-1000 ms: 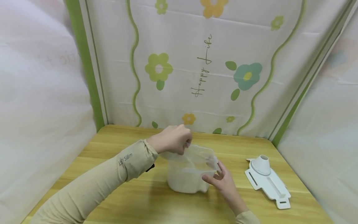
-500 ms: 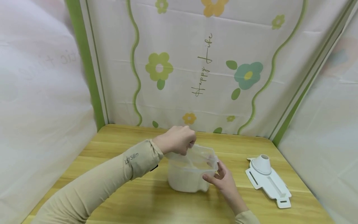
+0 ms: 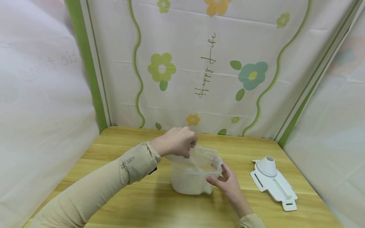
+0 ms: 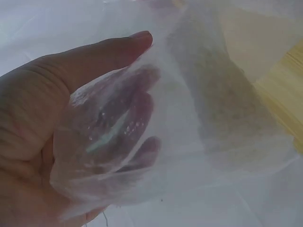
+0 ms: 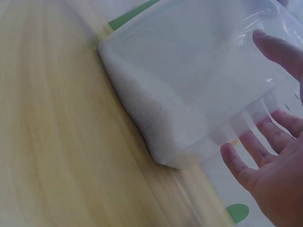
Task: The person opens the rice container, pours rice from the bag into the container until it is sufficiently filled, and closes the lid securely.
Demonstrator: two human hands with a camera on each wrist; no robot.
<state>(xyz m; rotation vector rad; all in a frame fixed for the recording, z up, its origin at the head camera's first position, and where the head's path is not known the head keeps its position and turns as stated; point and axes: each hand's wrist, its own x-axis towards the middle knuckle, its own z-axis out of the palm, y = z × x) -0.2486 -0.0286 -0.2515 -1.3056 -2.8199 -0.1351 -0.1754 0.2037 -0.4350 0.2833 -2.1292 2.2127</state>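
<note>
Steadying the translucent container (image 3: 186, 183) upright near the middle of the bench (image 3: 134, 202), the right hand (image 3: 230, 185) is clamped on its right side, thumb on the near wall and fingers round behind. The left hand (image 3: 176, 142) comes over the mouth from the left, forearm slanting in, knuckles up and fingers bent downward at the rim; whether they pinch anything, I cannot tell. The step in hand looks like work inside the container, and the next move seems to call for a firm right-hand hold and a light left. Near the bench's right edge lies a white funnel-topped part (image 3: 271, 181).
</note>
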